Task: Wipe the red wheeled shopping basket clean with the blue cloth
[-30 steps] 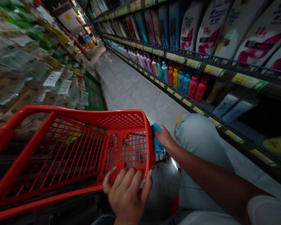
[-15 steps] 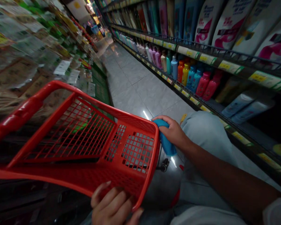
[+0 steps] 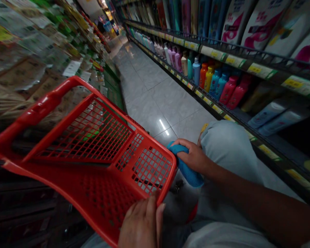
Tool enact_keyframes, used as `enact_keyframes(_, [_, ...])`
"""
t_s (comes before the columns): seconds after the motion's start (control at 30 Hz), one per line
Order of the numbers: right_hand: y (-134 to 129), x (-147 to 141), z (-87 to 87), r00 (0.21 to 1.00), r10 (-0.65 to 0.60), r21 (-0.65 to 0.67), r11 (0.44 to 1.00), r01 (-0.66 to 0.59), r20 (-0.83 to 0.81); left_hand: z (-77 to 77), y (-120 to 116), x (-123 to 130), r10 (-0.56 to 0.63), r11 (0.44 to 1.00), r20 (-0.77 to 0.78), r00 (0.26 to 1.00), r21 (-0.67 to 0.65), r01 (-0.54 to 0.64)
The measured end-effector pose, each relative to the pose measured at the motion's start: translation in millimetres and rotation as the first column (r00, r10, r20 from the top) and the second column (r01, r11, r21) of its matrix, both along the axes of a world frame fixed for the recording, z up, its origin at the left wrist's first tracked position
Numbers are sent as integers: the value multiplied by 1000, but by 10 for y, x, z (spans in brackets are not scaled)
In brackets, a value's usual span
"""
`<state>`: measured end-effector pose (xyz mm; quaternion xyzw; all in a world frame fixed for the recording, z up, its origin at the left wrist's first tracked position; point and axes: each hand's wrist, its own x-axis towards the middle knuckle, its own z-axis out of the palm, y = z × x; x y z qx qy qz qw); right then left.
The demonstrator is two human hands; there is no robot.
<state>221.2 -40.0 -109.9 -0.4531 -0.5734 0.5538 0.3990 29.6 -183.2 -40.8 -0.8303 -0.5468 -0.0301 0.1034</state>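
A red plastic shopping cart [image 3: 93, 172] with grid sides is tilted in front of me, and nothing lies in its basket. My left hand [image 3: 142, 220] grips the near rim of the cart, fingers over the edge and thumb outside. At the cart's right end, my right hand [image 3: 193, 155] is closed on a blue textured cloth [image 3: 188, 172], which hangs down beside the corner of the rim. Part of a dark wheel [image 3: 178, 186] shows below the cloth.
Shelves with bottles [image 3: 229, 89] run along the right side. Packaged goods [image 3: 20, 58] are heaped on the left. Grey floor tiles [image 3: 150, 93] stretch between them. My bent knee [image 3: 227, 148] is close to the right shelf.
The cart has turned and shifted in view. My left hand has moved right along the rim and closed on it. My right hand and the cloth have moved slightly down.
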Motion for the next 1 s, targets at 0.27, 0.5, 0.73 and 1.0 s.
enact_keyframes(0.27, [-237, -123, -75, 997, 73, 75, 995, -70, -37, -80, 448, 557, 188, 979, 40, 981, 74, -190])
enact_keyframes(0.5, [-288, -369, -15, 992, 39, -86, 995, -50, -121, -10, 241, 376, 49, 995, 40, 998, 81, -52])
enact_keyframes(0.73, [-409, -558, -267, 991, -38, -1, 999, 38, -126, -15, -15, 168, -20, 998, 29, 999, 60, 18])
enact_keyframes(1.0, [-294, -643, -80, 976, -13, 245, 967, 68, -219, 31, -106, 125, 121, 987, 143, 982, -126, -103])
